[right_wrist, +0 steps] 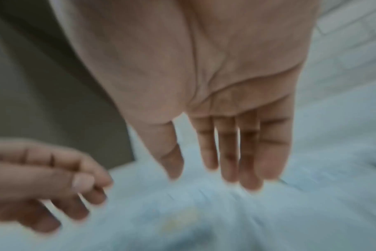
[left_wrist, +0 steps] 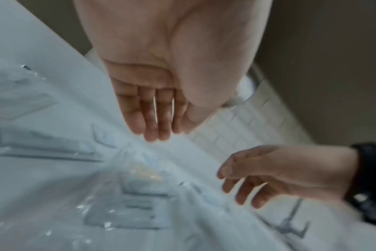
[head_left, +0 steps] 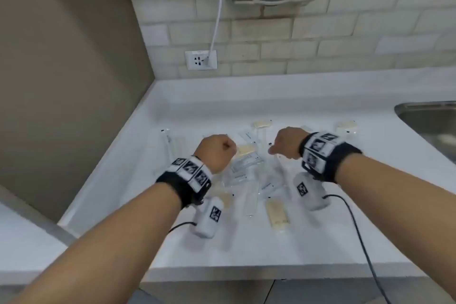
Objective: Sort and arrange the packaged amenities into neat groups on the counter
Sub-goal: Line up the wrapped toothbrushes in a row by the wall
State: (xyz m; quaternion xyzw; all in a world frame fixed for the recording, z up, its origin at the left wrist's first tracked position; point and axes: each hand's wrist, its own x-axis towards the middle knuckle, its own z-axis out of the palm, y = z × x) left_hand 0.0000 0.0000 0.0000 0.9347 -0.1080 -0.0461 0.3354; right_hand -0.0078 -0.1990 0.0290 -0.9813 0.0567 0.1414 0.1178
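Presently both hands hover, empty, above scattered packets.
Left hand [head_left: 217,153] and right hand [head_left: 287,142] hang with fingers loosely extended, holding nothing, over clear-wrapped amenity packets [head_left: 246,163] strewn unsorted across the white counter [head_left: 370,217]; beyond, a white wall socket [head_left: 201,60].

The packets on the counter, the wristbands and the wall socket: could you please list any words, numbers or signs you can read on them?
None can be read.
Packets: small dark print, too blurred to read.
Wristbands, left and right: black-and-white square marker patterns, no letters.
White pods under the wrists: the same kind of marker.
Wall socket: tiny marks, too small.
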